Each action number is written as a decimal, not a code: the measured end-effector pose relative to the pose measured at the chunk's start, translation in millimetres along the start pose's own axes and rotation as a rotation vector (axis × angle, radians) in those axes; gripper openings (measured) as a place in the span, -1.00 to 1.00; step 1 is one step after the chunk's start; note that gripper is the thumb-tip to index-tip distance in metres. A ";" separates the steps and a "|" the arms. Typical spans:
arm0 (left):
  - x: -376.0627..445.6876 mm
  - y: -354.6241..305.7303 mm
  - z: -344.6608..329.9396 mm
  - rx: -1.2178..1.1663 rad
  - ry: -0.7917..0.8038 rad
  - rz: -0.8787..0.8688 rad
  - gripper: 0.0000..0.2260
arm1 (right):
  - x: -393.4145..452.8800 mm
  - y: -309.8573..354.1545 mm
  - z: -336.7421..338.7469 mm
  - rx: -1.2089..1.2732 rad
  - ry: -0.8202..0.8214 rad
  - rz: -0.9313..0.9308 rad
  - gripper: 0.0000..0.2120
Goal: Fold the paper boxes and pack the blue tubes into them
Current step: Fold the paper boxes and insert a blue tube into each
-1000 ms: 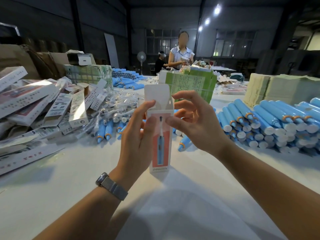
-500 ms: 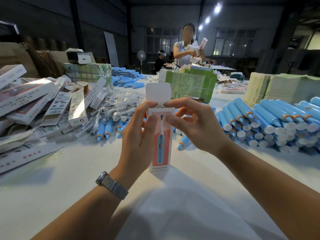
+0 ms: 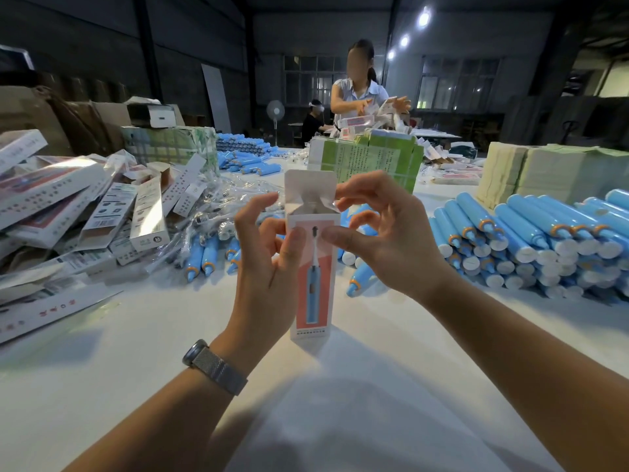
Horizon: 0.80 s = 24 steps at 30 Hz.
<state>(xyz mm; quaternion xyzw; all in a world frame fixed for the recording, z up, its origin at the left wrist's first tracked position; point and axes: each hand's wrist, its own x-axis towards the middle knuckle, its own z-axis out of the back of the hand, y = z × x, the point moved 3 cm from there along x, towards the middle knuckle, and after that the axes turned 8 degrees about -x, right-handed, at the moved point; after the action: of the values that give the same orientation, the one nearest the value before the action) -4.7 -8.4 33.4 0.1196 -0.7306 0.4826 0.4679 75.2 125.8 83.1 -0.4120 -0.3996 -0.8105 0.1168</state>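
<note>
Box stands upright on the table, top flaps open; left hand and right hand pinch its upper front. Thin card looks light and crushable, so grip the edges, not the panels. Tubes stacked to the right look smooth, probably slippery.

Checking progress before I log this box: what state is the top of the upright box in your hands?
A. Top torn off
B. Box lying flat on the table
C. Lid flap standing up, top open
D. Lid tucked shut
C: the paper box stands upright between the left hand and right hand, its lid flap raised and side flaps not tucked.

Blue tubes, orange collars
</note>
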 end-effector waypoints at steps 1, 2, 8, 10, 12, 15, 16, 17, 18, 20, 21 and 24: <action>0.2 -0.3 -0.1 -0.017 -0.001 0.010 -0.74 | 0.4 0.8 0.9 0.009 -0.005 0.006 -0.58; 0.5 -0.4 -0.3 -0.024 0.003 0.017 -0.73 | 0.5 1.4 1.7 0.012 -0.005 0.015 -0.54; 1.9 1.1 -0.3 0.019 0.039 0.015 -0.72 | 1.0 3.9 2.9 -0.092 0.013 0.040 -0.59; 2.9 0.6 0.8 0.068 0.047 -0.014 -0.75 | 1.1 4.1 2.1 -0.131 0.057 0.072 -0.71; 3.8 0.5 1.8 0.084 0.043 -0.014 -0.77 | 0.9 3.3 1.6 -0.164 0.095 0.096 -0.78; 4.0 -0.2 2.5 0.092 0.032 -0.006 -0.82 | 0.6 2.5 0.7 -0.189 0.123 0.100 -0.80; 3.6 -0.5 2.3 0.094 0.028 -0.007 -0.84 | 0.6 2.8 0.4 -0.194 0.125 0.099 -0.80; 3.5 -0.6 2.5 0.095 0.022 -0.007 -0.85 | 0.5 3.2 -0.1 -0.200 0.123 0.101 -0.80; 3.4 -0.7 2.5 0.099 0.016 -0.005 -0.85 | 0.3 4.2 -0.5 -0.206 0.118 0.105 -0.81; 3.5 -0.8 2.3 0.108 0.007 -0.002 -0.83 | 0.1 6.6 -1.3 -0.210 0.099 0.112 -0.81; 3.4 -1.1 2.1 0.110 0.004 -0.003 -0.83 | 0.1 7.8 -1.4 -0.209 0.090 0.113 -0.81; 2.4 -2.0 0.9 0.101 0.005 0.001 -0.82 | 0.0 9.2 -2.3 -0.201 0.074 0.099 -0.80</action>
<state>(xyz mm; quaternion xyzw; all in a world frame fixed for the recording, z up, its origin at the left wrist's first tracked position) -5.3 -9.5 36.4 0.1418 -0.7042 0.5194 0.4628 78.7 118.0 87.4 -0.4107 -0.2910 -0.8544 0.1291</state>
